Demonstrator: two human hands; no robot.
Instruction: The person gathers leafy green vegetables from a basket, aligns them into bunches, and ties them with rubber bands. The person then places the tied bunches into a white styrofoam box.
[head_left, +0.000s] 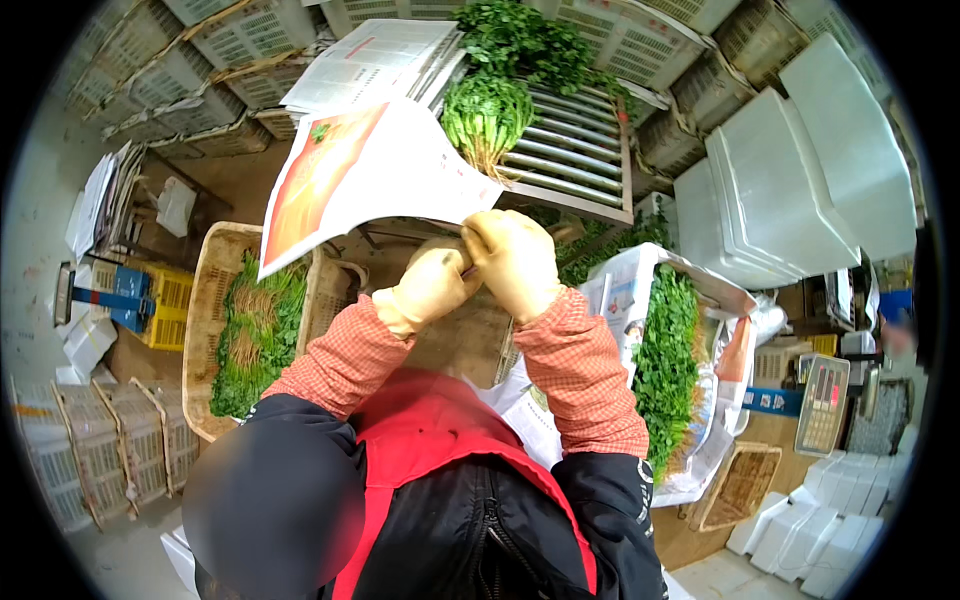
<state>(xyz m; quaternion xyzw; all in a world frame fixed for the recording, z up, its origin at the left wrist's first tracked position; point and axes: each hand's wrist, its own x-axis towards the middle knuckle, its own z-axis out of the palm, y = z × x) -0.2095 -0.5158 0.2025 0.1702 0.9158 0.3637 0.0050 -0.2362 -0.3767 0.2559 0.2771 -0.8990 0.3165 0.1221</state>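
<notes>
My left hand (437, 279) and my right hand (513, 259), both in pale rubber gloves, meet near the middle of the view. My right hand's fingers are at the near corner of a large printed paper sheet (420, 165), white with an orange part. The fingers of both hands are closed together; what lies between them is too small to tell. Beyond the sheet, a bunch of leafy green herbs (487, 116) with its roots toward me lies on a metal slatted rack (574, 150). A stack of newspapers (375, 60) stands left of it.
A plastic crate (196, 330) with bunched greens (259, 337) stands at left. At right is a paper-lined box (645, 277) holding more greens (666, 360). White foam boxes (787, 172) stand at upper right, a scale (823, 405) at far right. Stacked plastic crates (247, 37) line the back.
</notes>
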